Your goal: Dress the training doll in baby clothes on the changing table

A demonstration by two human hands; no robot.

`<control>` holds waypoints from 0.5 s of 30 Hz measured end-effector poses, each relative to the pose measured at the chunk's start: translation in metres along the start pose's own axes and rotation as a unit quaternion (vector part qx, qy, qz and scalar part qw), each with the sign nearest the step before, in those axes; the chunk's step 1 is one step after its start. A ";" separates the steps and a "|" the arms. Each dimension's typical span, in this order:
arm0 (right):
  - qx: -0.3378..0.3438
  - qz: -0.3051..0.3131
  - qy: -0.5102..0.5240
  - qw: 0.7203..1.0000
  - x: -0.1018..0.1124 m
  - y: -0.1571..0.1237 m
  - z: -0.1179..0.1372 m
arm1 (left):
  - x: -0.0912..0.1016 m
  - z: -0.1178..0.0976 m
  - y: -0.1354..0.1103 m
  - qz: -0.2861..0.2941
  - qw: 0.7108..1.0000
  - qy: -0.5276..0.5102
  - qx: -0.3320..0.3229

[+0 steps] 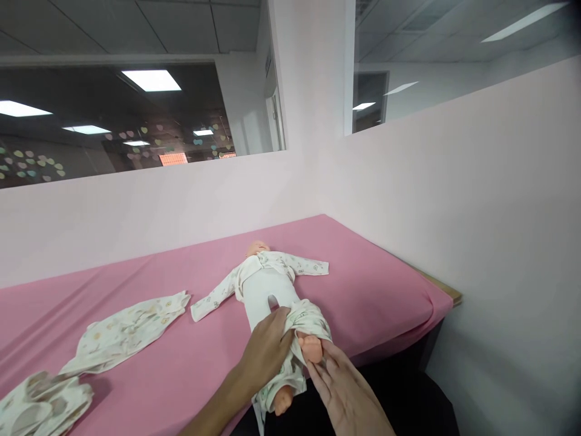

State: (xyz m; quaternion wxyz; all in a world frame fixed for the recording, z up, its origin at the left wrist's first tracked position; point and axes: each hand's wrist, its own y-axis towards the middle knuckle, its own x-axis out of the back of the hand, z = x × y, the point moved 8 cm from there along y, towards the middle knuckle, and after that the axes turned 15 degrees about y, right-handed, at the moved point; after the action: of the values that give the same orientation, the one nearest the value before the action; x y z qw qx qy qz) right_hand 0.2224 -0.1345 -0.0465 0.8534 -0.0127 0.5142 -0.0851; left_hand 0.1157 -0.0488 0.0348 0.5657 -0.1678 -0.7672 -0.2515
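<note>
A baby doll (267,284) lies on its back on the pink mattress (372,284), head toward the wall, wearing a white printed top with sleeves spread. Printed trousers (311,324) are bunched round its lower legs. My left hand (265,351) is closed on the trouser fabric at the doll's left leg. My right hand (338,387) lies under the doll's bare foot (312,348), fingers stretched out and touching it. The other bare foot (284,399) sticks out of a trouser leg near the mattress edge.
A loose printed baby garment (127,330) lies spread on the mattress to the left, and another crumpled one (40,402) sits at the lower left corner. Pale pink partition walls (454,200) close the back and right side. The mattress's right end (447,297) drops off.
</note>
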 end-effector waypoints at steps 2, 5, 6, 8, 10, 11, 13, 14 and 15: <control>0.000 0.012 -0.044 0.999 -0.005 0.000 0.004 | 0.002 0.002 -0.003 0.001 1.000 0.017 -0.004; 0.036 0.026 -0.170 0.984 -0.004 0.010 0.010 | 0.004 0.004 -0.004 0.002 1.000 0.012 -0.006; 0.058 0.028 -0.211 0.975 -0.003 0.015 0.012 | 0.004 0.004 -0.004 0.003 1.000 0.005 -0.006; 0.096 0.038 -0.277 0.955 -0.001 0.025 0.017 | 0.004 0.003 -0.002 0.011 1.000 -0.007 -0.002; 0.116 0.061 -0.334 0.933 -0.002 0.034 0.022 | 0.003 0.003 -0.001 0.028 0.999 -0.018 0.002; 0.117 0.076 -0.355 0.924 -0.003 0.038 0.024 | 0.003 0.004 -0.001 0.038 0.999 -0.025 0.003; 0.114 0.099 -0.388 0.909 -0.003 0.044 0.031 | 0.004 0.006 -0.004 0.058 0.997 -0.044 -0.001; 0.115 0.103 -0.405 0.901 -0.001 0.047 0.037 | 0.006 0.009 -0.006 0.066 0.996 -0.052 -0.002; 0.121 0.098 -0.424 0.892 0.001 0.050 0.043 | 0.010 0.013 -0.009 0.071 0.996 -0.059 0.003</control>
State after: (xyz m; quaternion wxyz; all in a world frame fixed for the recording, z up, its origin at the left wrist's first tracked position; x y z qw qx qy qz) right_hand 0.2677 -0.0882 -0.0327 0.9892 0.1068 0.0881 -0.0489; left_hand 0.0978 -0.0488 0.0391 0.5363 -0.2345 -0.7861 -0.1986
